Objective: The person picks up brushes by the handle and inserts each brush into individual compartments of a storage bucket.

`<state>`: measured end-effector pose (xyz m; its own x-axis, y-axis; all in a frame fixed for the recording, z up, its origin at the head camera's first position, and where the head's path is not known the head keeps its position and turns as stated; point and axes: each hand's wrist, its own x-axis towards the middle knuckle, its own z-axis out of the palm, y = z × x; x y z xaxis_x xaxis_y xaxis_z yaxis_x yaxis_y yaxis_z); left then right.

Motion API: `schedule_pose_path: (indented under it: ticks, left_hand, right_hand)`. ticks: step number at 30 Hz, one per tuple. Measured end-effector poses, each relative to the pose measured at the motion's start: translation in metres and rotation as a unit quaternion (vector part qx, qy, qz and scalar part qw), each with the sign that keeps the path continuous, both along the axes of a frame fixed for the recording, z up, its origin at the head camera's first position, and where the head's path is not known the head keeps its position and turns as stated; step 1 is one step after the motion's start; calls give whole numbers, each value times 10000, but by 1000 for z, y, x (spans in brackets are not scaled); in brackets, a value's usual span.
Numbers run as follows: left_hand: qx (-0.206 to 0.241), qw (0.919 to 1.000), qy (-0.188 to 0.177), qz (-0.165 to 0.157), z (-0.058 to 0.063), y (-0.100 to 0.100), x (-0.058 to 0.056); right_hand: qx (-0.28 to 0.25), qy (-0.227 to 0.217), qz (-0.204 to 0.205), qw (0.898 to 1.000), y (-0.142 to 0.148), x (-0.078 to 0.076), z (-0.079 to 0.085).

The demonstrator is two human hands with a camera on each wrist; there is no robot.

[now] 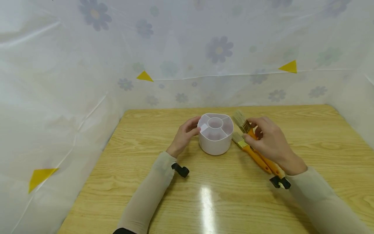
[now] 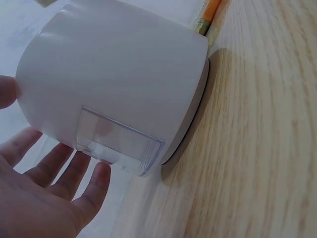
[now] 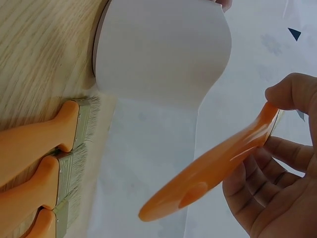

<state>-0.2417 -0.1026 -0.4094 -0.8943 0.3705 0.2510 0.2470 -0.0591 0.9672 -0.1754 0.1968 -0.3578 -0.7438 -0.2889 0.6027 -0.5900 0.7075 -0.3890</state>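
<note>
A white round organizer (image 1: 215,147) with a central cup and several compartments around it stands upright on the wooden table. My left hand (image 1: 185,134) touches its left side with loosely spread fingertips; the left wrist view has some of these near a clear plastic pocket (image 2: 119,141) on the wall. To the right of the organizer, my right hand (image 1: 270,139) pinches an orange-handled paintbrush (image 3: 213,168) between thumb and fingers, with its pale bristles (image 1: 239,118) up and toward the organizer. Lower down, more orange paintbrushes (image 3: 37,129) lie side by side on the table, partly hidden by the right hand in the head view.
The wooden table (image 1: 117,191) meets a flower-patterned curtain (image 1: 181,94) at the back and pale sheeting (image 1: 52,113) on the left. Yellow triangles (image 1: 145,76) are stuck on the sheeting. A black wrist mount (image 1: 181,170) hangs from the left sleeve.
</note>
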Motion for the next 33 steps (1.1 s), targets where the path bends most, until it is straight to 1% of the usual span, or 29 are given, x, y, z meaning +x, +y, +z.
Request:
schedule_pose_path:
  ticks: [5, 9, 11, 15, 18, 20, 26, 33]
  left_hand:
    - [34, 10000, 34, 34, -2, 0, 0]
    - [61, 10000, -7, -14, 0, 0, 1]
    - [77, 9999, -40, -83, 4, -1, 2]
    - [32, 9998, -65, -199, 17, -1, 10]
    - [-25, 9998, -38, -181, 23, 0, 15]
    - [-52, 9998, -41, -162, 25, 0, 17]
    - [-101, 9999, -38, -132, 26, 1, 17]
    - [-99, 9998, -13, -183, 26, 0, 17]
  right_hand:
    - [-59, 54, 85, 9999, -5, -2, 1]
    - [-119, 76, 131, 9998, -9, -3, 3]
    - [-141, 95, 162, 9997, -10, -3, 4]
    - [-157, 157, 245, 9995, -13, -4, 4]
    - [-148, 145, 257, 9995, -14, -4, 5]
    - [-147, 132, 253, 9995, -15, -5, 5]
    - [-173, 98, 269, 9994, -18, -5, 6]
    - [-241, 54, 291, 9993, -21, -4, 7]
